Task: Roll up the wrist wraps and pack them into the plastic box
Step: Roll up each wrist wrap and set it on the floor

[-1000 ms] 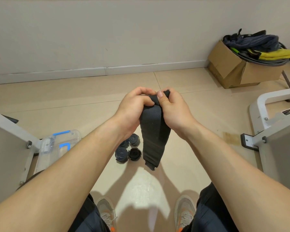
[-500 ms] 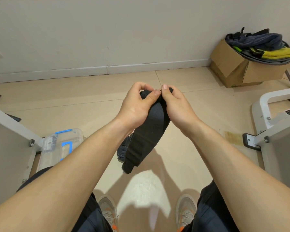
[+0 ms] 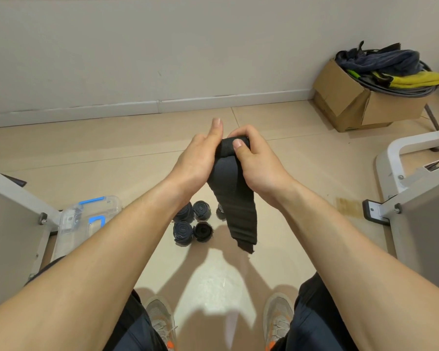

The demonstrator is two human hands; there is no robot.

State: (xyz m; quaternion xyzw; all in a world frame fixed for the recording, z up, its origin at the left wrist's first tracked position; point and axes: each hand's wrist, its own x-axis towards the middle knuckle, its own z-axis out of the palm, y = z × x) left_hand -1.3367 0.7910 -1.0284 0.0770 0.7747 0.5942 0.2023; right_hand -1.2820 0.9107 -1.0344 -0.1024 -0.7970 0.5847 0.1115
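Wrist wrap (image 3: 235, 196) hangs pinched in right grip (image 3: 254, 160), flat left grip (image 3: 198, 160) pressing its side

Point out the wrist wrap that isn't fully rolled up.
The black wrist wrap in the grip of the right hand: only its top is rolled, its tail hangs loose. The other wraps stand on the floor as finished rolls.

Rolled wraps (image 3: 202, 211) on floor (image 3: 112, 153); plastic box (image 3: 86, 221) left; cardboard box (image 3: 345, 97) behind right.
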